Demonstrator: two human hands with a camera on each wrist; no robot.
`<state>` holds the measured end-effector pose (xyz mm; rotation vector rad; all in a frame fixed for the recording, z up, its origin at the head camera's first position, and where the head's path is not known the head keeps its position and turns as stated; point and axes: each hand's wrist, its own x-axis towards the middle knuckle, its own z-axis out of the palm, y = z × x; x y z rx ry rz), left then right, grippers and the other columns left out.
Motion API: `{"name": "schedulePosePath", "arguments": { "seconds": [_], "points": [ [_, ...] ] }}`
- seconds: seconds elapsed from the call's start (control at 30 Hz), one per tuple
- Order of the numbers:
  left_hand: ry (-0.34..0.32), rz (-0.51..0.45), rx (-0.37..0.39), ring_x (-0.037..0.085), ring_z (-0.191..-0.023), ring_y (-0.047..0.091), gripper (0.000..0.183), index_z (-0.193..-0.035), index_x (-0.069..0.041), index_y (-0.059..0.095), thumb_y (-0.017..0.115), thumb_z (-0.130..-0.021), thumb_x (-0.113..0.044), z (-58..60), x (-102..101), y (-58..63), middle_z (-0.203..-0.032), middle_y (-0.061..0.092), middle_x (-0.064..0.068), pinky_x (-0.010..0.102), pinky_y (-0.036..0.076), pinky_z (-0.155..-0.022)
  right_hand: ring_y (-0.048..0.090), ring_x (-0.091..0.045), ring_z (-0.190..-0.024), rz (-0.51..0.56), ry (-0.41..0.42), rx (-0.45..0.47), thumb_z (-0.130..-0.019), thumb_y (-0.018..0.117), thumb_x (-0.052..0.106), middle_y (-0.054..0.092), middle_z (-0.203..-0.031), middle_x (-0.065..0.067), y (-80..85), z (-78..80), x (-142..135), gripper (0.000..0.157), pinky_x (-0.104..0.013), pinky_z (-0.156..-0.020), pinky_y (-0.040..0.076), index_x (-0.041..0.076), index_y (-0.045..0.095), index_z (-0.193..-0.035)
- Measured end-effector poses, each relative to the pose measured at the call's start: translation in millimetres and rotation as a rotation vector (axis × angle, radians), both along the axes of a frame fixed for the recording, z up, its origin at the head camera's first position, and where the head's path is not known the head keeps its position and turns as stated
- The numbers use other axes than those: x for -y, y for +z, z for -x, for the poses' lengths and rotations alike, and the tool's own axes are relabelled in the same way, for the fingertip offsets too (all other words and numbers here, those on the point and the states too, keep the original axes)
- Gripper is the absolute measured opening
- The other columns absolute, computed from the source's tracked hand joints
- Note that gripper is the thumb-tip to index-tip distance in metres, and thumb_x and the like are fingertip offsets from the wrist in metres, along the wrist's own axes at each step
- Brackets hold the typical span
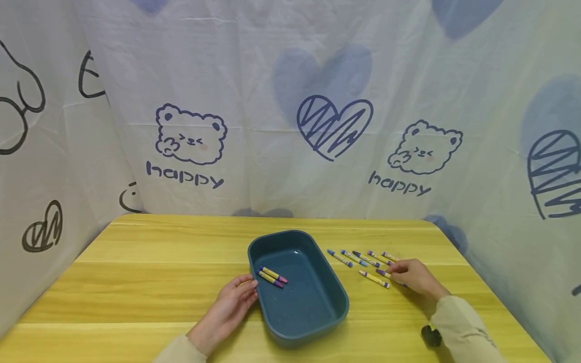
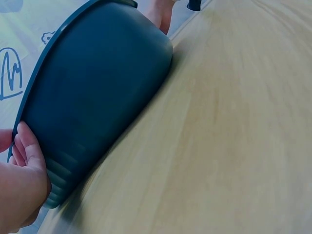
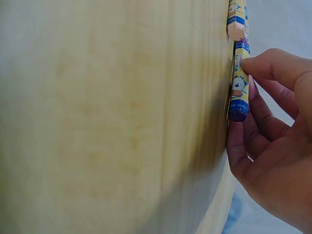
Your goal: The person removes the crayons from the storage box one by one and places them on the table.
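A dark teal bin (image 1: 313, 297) stands on the table, with two pink-to-purple-tipped crayons (image 1: 273, 275) lying side by side inside at its left. My left hand (image 1: 224, 308) grips the bin's left rim; in the left wrist view its fingers (image 2: 30, 146) lie along the outer wall. To the right of the bin my right hand (image 1: 418, 278) pinches a purple crayon (image 3: 239, 80) between thumb and fingers, low at the tabletop. A peach crayon (image 1: 374, 279) lies just left of that hand.
Beyond the right hand, several crayons (image 1: 354, 257) in blue, dark blue and purple lie in a loose slanted row. A small black object (image 1: 430, 336) is at the right sleeve. White printed cloth (image 1: 263, 181) hangs behind the wooden table (image 1: 159, 272) and along its sides.
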<state>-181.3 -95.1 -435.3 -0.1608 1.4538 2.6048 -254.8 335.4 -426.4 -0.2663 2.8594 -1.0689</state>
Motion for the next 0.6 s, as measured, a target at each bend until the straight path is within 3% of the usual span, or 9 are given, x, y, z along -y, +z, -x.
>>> {"name": "schedulePosePath", "arguments": {
  "seconds": [0.6],
  "points": [
    [-0.006,-0.008,0.012,0.011,-0.08,0.054,0.011,-0.104,0.0,0.046,0.046,-0.095,0.006,0.7,1.2,0.5,-0.088,0.053,0.004,0.023,0.048,-0.077,0.062,-0.029,-0.091,0.022,-0.023,0.0,-0.088,0.067,0.008,0.067,-0.101,-0.015,3.8,0.1,-2.0,0.022,-0.04,-0.075,0.053,-0.005,0.068,-0.105]
  ]
}}
